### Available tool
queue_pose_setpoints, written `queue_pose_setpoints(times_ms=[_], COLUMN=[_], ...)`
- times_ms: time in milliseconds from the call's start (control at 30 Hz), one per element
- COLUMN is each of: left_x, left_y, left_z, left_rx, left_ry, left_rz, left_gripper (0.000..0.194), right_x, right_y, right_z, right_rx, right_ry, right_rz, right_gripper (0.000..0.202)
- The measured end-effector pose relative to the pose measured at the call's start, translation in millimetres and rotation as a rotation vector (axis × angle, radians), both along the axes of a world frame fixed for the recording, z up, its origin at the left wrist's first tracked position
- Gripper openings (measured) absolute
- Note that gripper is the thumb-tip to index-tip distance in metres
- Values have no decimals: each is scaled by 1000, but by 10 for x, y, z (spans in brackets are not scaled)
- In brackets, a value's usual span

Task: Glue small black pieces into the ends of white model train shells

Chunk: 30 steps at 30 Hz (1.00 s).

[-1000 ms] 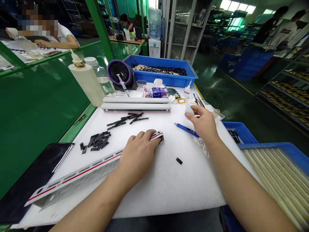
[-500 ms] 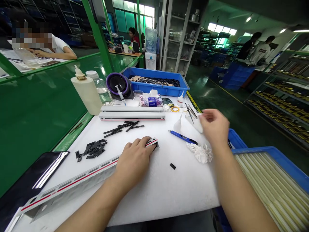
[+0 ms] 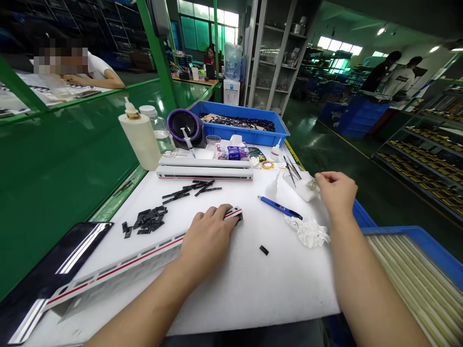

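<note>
My left hand (image 3: 207,236) is closed around the far right end of a long white model train car shell (image 3: 135,260) with a red stripe and window openings. The shell lies slantwise across the white table. At the right edge, my right hand (image 3: 337,193) has thumb and fingers pinched together beside a white pad (image 3: 306,193) with a brownish patch. What the pinch holds, if anything, is too small to make out. Between the hands lie a blue pen-like tool (image 3: 279,207), crumpled white tissue (image 3: 309,232) and one small black piece (image 3: 264,250).
Black pieces lie in a pile (image 3: 148,220) and as strips (image 3: 191,190) at left. Behind are another white shell (image 3: 206,174), tweezers (image 3: 292,167), a white dropper bottle (image 3: 272,186), tape (image 3: 267,165) and a blue bin (image 3: 246,132). A blue tray (image 3: 415,231) stands at right.
My right hand has moved slightly right and down, its fingers now pinched beside the white pad. My left hand stays on the shell. The whole view has shifted a little.
</note>
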State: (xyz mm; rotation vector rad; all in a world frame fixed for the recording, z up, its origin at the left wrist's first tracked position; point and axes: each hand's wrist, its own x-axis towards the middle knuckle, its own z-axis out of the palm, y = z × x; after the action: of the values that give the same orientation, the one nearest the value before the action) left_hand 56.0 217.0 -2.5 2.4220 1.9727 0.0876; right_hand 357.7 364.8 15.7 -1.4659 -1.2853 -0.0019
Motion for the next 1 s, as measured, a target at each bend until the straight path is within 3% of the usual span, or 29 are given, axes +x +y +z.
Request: queue_pose_setpoints(times_ms=[133,200,300,367,500,1000], left_x=[-2,-7,-9,-7,-3,-6], left_y=[12,13,5,-2,-12,1], left_z=[12,19,22,21,21,39], left_rx=[-8,-8,15,26,36,14], left_ry=[-20,-29,-36,-37,-46,-41], left_rz=[4,3,11,9,-1,-1], left_gripper=[35,35,37,37,37,34], right_x=[-335,-630,-1061,-1241,-1330,-1359], right_y=[-251,-436,-722,-861,-947,-903], right_z=[48,8,-90,-144,-211,-251], right_rx=[274,221,-17,-94,-128,-168], right_ry=[212,332,433,372,244,172], right_rz=[-21,192,675,827,870,862], right_gripper=[20,21,20,16,11,13])
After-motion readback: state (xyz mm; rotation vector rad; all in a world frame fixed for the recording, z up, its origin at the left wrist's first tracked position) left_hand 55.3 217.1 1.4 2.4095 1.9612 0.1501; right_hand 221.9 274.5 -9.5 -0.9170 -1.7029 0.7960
